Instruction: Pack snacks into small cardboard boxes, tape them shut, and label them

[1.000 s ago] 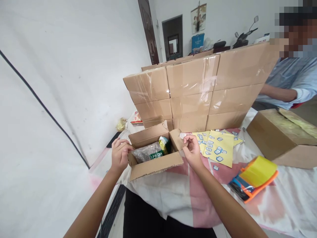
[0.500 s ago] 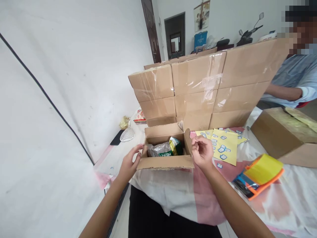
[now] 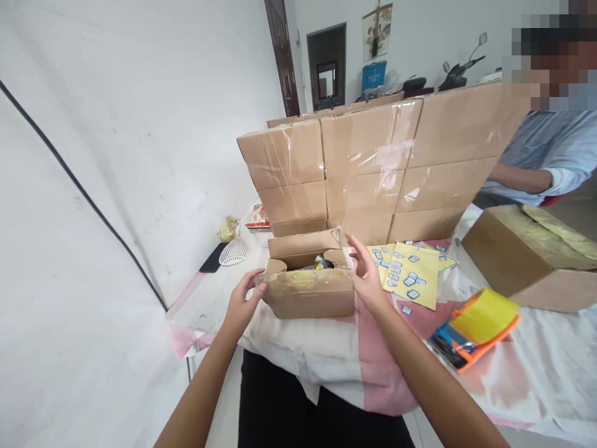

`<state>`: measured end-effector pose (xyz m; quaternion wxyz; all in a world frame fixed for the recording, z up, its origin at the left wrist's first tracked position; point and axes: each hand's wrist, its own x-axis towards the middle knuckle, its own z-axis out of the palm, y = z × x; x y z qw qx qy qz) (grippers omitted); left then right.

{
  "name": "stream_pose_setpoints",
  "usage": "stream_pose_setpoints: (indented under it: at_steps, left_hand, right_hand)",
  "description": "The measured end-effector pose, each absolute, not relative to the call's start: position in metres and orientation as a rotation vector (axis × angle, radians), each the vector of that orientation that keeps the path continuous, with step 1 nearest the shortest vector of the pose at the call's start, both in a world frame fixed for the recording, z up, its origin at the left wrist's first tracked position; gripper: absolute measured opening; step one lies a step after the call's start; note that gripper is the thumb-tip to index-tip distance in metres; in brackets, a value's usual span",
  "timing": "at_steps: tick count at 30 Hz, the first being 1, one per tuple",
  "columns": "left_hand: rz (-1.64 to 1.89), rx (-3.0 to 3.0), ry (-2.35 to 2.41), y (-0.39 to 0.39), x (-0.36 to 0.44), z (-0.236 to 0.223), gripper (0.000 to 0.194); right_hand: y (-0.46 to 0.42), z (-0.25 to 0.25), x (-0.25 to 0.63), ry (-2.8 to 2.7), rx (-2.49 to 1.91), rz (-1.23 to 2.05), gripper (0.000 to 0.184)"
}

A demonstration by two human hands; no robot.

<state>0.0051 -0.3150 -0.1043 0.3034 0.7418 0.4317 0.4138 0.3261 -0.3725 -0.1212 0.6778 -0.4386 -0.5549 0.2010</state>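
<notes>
A small cardboard box (image 3: 308,298) stands on the cloth-covered table (image 3: 513,386) in front of me, its near flap folded up over the top and its far flap (image 3: 303,242) still raised. A green and yellow packet (image 3: 321,264) peeks out of the gap. My left hand (image 3: 242,305) presses against the box's left end, thumb on the folded side flap. On the other end, my right hand (image 3: 366,280) rests with fingers stretched out. Neither hand holds anything else.
A wall of taped cardboard boxes (image 3: 368,168) is stacked right behind the small box. Yellow sticker sheets (image 3: 413,277), an orange tape dispenser (image 3: 476,330) and a larger box (image 3: 532,261) lie to the right. Another person's arm (image 3: 522,177) works at the far right. A white mesh object (image 3: 233,252) lies left.
The box's near flap has been folded up over the contents and the side flaps pushed in. My right hand went from a pinch to flat fingers against the box's right end.
</notes>
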Motion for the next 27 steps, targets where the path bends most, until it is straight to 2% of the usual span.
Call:
stream_pose_setpoints:
  at_steps: [2,3,7,12,14,17,19,22,27]
  left_hand:
    - [1.13,1.897,1.213,-0.311,0.015,-0.107,0.049]
    - [1.142,1.879,1.232,-0.309,0.02,-0.108,0.05]
    - [1.16,1.884,1.279,-0.304,0.029,-0.109,0.054]
    - [1.202,2.049,1.298,-0.311,0.029,-0.095,0.058]
    - [1.208,2.182,1.252,-0.322,0.038,-0.082,0.048]
    - [1.054,2.417,1.063,-0.342,0.066,-0.064,0.031]
    - [0.78,2.611,0.998,-0.353,0.09,-0.059,0.04]
    - [0.446,2.773,1.064,-0.363,0.118,-0.062,0.066]
    - [0.467,2.773,1.099,-0.363,0.125,-0.07,0.069]
  right_hand:
    - [-0.368,-0.128,0.329,-1.179,-0.974,0.593,0.077]
    - [-0.365,-0.132,0.33,-1.161,-0.966,0.68,0.077]
    - [-0.361,-0.143,0.331,-1.074,-0.91,0.843,0.063]
    - [-0.366,-0.128,0.334,-1.299,-0.972,0.549,0.036]
    - [-0.37,-0.119,0.335,-1.459,-1.019,0.417,0.031]
    - [-0.374,-0.114,0.337,-1.507,-1.042,0.331,0.035]
    - [-0.375,-0.118,0.336,-1.506,-1.065,0.297,0.036]
    - [-0.374,-0.126,0.334,-1.487,-1.098,0.265,0.039]
    - [-0.383,-0.131,0.32,-1.315,-1.129,0.311,0.04]
